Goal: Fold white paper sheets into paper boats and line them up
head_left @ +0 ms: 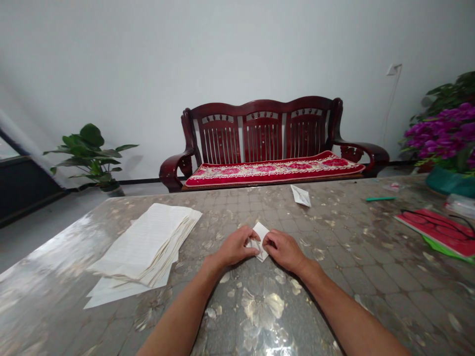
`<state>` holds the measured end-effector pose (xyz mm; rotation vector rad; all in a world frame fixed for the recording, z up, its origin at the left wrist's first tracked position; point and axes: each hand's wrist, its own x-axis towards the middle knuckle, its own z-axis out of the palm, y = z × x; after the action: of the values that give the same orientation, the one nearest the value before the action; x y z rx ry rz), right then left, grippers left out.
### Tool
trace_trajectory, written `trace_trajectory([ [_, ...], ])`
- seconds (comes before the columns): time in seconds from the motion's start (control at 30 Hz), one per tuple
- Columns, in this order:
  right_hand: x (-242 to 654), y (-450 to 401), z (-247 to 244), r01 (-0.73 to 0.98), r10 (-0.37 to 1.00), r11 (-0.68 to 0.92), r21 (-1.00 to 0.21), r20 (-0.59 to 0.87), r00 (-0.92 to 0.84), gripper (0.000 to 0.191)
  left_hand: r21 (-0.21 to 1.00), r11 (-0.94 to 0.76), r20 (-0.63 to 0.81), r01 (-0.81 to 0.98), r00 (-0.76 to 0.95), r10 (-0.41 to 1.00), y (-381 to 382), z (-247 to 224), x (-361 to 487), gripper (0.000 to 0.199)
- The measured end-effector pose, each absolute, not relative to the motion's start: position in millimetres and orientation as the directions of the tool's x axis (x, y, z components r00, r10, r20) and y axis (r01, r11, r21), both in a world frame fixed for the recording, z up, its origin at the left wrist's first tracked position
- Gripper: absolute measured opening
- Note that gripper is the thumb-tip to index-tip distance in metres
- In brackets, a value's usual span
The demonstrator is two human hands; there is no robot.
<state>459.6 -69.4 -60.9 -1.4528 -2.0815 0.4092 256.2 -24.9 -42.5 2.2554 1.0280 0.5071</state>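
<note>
A small white piece of folded paper (261,230), roughly diamond-shaped, lies on the table between my hands. My left hand (239,245) pinches its left side, with the thumb at the lower edge and the fingers curled over the upper part. On the right side, my right hand (284,248) has its fingers closed on the paper's edge. Parts of the paper are covered by the fingertips. Farther back on the table sits another folded paper piece (301,196), apart from both hands.
A stack of lined paper sheets (144,242) lies to the left on the patterned table (222,316). On the right are a green pen (380,199), a red notebook (423,221) with eyeglasses (441,225) on it, and purple flowers (445,129). A wooden bench (261,131) stands beyond.
</note>
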Motion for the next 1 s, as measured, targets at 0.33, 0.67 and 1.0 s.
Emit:
trace_trajectory([
  [0.33,463,-71,-59,0.661,0.905,0.426,-0.618,0.281,-0.32,0.023,0.78,-0.491,0.107,0.389,0.69,0.716,-19,-48,244,0.009],
  [0.67,469,-67,-65,0.654,0.847,0.526,-0.544,0.262,-0.463,0.042,0.819,-0.472,0.113,0.326,0.715,0.69,-15,-55,237,0.009],
  [1.0,468,-69,-57,0.702,0.783,0.621,-0.348,0.235,-0.576,0.039,0.788,-0.466,0.139,0.402,0.621,0.771,-23,-58,248,0.022],
])
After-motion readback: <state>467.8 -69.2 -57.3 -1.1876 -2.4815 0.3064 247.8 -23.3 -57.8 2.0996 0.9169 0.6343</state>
